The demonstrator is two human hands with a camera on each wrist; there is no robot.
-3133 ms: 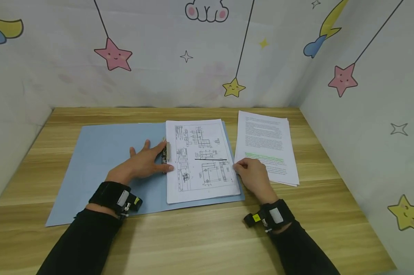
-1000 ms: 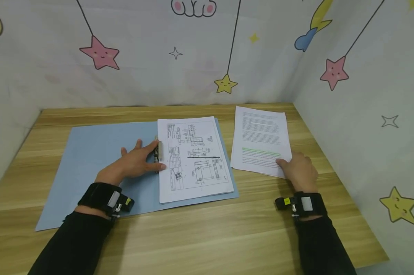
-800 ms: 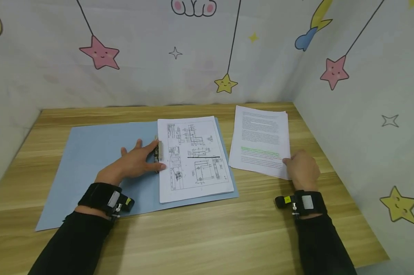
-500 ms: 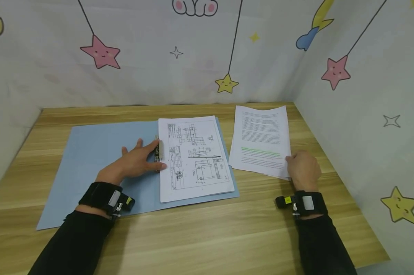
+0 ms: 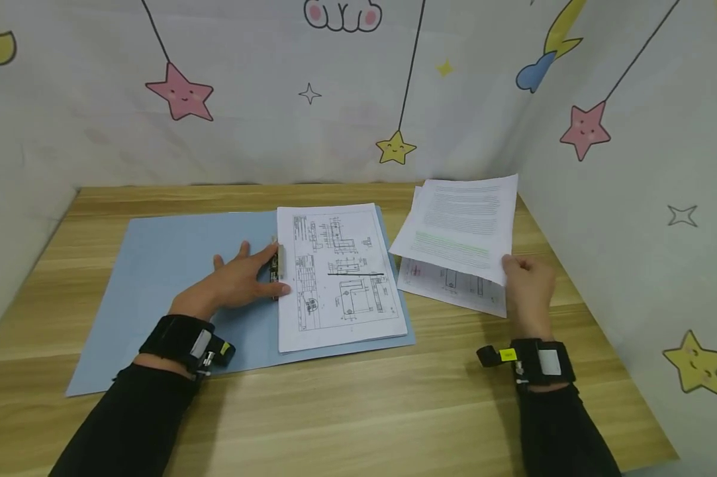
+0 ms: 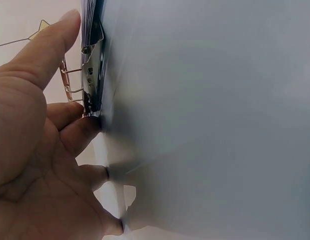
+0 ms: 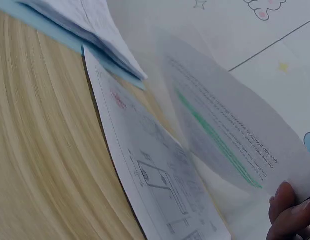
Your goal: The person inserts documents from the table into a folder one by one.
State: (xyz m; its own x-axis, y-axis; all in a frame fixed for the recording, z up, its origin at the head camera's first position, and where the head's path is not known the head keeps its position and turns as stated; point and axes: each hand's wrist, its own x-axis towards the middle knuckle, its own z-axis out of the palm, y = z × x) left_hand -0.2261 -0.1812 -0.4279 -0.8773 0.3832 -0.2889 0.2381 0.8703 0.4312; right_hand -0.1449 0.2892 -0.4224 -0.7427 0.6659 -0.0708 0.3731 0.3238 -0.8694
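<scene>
My right hand (image 5: 531, 291) pinches the lower right corner of a printed sheet (image 5: 462, 218) with a green highlighted band, lifted off the pile at the right. Beneath it a sheet with drawings (image 5: 453, 286) is partly uncovered; a red mark (image 7: 118, 100) shows on it in the right wrist view. My left hand (image 5: 236, 278) lies spread over an opened blue folder (image 5: 173, 265), its thumb and fingertips at the metal ring clip (image 5: 276, 265). In the left wrist view, the clip's rings (image 6: 73, 90) stand open beside the fingers. A stack of technical drawings (image 5: 340, 278) rests on the folder's right side.
The wooden table (image 5: 346, 411) runs back to a white cloth wall (image 5: 245, 146) printed with stars, with another on the right. Bare tabletop lies in front of the folder and the pile.
My right hand has gone from the drawing stack's edge to the pile at right, gripped the highlighted sheet's corner and raised it, baring a drawing below. The left hand has stayed at the clip.
</scene>
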